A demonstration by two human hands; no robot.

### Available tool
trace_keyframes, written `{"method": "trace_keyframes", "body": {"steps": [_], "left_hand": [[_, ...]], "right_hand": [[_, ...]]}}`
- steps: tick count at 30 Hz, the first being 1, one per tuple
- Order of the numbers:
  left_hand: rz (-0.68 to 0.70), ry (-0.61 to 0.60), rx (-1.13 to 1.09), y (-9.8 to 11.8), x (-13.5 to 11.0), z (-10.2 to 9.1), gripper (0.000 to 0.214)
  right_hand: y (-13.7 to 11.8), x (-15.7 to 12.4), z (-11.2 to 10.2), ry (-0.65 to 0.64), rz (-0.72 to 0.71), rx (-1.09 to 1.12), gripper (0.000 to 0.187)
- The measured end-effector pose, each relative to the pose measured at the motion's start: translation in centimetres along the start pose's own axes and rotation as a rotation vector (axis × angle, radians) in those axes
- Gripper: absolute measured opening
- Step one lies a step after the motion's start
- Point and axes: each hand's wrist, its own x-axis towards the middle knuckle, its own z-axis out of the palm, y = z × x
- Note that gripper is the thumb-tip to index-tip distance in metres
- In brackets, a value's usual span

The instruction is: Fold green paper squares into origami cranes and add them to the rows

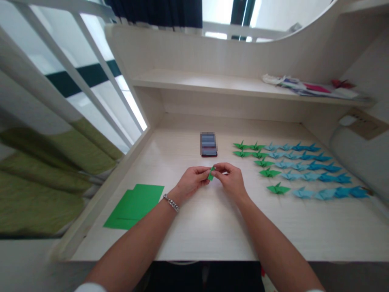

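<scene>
Both hands meet above the middle of the pale desk (pixel 212 227). My left hand (pixel 191 181), with a metal bracelet on its wrist, and my right hand (pixel 231 178) each pinch a small folded piece of green paper (pixel 210 173) between their fingertips. The paper is held just above the desk surface. A stack of flat green paper sheets (pixel 135 205) lies to the left of my left forearm.
Rows of folded paper cranes, green (pixel 263 163) and blue (pixel 316 168), cover the right side of the desk. A phone (pixel 208 144) lies behind my hands. Papers (pixel 304 87) rest on the shelf at the back right. A white railing (pixel 91 73) stands on the left.
</scene>
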Motion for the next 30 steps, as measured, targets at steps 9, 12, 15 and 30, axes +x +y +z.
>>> {"method": "trace_keyframes", "body": {"steps": [9,12,15,30], "left_hand": [[-0.015,-0.019,0.096,0.1,0.0,-0.4,0.037],[-0.024,-0.032,0.130,-0.1,0.0,-0.6,0.035],[-0.023,-0.025,0.151,-0.1,0.1,-0.6,0.035],[0.064,-0.011,0.299,-0.2,0.3,-1.1,0.034]], "right_hand": [[-0.2,0.1,-0.5,-0.109,-0.027,-0.059,0.019],[-0.1,0.2,-0.7,-0.155,-0.055,-0.093,0.013],[0.1,0.2,-0.9,-0.175,-0.058,-0.110,0.011],[0.1,0.2,-1.0,-0.175,-0.145,-0.214,0.007]]}}
